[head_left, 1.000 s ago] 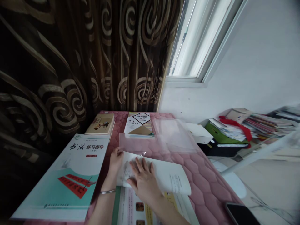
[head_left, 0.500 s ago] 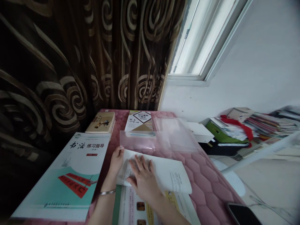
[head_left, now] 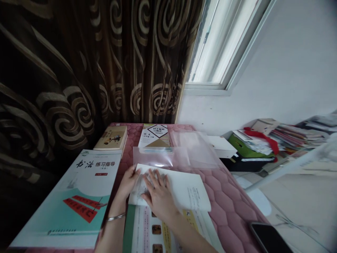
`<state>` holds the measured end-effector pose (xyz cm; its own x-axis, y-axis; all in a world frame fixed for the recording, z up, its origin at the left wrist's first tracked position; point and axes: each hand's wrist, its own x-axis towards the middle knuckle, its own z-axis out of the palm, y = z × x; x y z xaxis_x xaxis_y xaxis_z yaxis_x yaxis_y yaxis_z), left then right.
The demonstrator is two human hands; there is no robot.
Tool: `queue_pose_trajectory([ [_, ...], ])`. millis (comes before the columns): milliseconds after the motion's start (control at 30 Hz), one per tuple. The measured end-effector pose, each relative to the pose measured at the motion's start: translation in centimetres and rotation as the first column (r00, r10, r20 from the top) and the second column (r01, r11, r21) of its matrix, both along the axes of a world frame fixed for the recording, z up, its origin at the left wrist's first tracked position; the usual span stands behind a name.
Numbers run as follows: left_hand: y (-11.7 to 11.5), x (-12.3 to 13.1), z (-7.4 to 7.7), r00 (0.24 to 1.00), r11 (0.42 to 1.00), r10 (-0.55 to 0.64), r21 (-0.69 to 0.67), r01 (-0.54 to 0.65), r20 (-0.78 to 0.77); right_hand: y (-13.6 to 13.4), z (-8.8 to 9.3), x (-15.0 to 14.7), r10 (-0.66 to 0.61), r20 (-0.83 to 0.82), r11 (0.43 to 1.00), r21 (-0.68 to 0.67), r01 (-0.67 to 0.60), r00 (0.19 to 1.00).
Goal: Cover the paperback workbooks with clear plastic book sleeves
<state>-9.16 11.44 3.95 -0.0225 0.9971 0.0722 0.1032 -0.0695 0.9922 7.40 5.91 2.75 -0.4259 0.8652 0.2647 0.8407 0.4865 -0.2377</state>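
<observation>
With our left hand (head_left: 129, 182) we pinch the far-left corner of an open, white-paged paperback book (head_left: 181, 186), seemingly to control that edge. Our right hand (head_left: 159, 195), fingers spread and gripping nothing, lies flat across its upper page, apparently pressing it down. The book lies before us on the pink, quilted tabletop (head_left: 228, 214), a clear, glossy plastic sheet (head_left: 152, 159) showing beyond it, presumably left within reach.
</observation>
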Motion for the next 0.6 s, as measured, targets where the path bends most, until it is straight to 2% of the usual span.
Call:
queue_pose_trajectory([
  [100,0.1,0.1,0.0,0.999,0.999,0.014,0.030,-0.013,-0.029,0.0,1.1,0.1,0.037,-0.027,0.999,-0.016,-0.038,0.999],
  [167,0.1,0.1,-0.1,0.997,0.998,0.057,0.035,-0.056,-0.055,0.2,2.3,0.9,0.009,-0.047,1.000,-0.022,-0.010,0.999],
  [233,0.2,0.0,-0.2,0.992,0.994,0.108,0.033,-0.106,-0.064,0.7,3.6,2.3,-0.098,-0.067,0.995,-0.014,0.097,0.993],
  [300,0.2,-0.1,-0.2,0.988,0.989,0.148,0.028,-0.147,-0.050,1.7,4.7,4.6,-0.269,-0.113,0.963,0.004,0.271,0.957],
  [367,0.1,-0.2,-0.1,0.985,0.985,0.174,0.025,-0.173,-0.021,3.0,5.2,7.3,-0.456,-0.204,0.886,-0.013,0.463,0.866],
  [433,0.0,-0.2,0.0,0.985,0.985,0.175,0.010,-0.175,0.004,4.4,5.1,10.2,-0.598,-0.312,0.796,-0.122,0.593,0.738],
  [500,-0.1,-0.2,0.0,0.987,0.988,0.157,-0.007,-0.157,0.027,5.8,4.6,12.6,-0.656,-0.436,0.752,-0.311,0.581,0.616],
  [567,-0.1,-0.1,0.0,0.989,0.991,0.134,-0.020,-0.134,0.058,6.7,4.1,14.3,-0.671,-0.580,0.741,-0.494,0.455,0.461],
  [600,-0.1,-0.1,0.0,0.989,0.992,0.128,-0.021,-0.126,0.074,6.9,3.9,14.8,-0.658,-0.649,0.752,-0.535,0.385,0.382],
])
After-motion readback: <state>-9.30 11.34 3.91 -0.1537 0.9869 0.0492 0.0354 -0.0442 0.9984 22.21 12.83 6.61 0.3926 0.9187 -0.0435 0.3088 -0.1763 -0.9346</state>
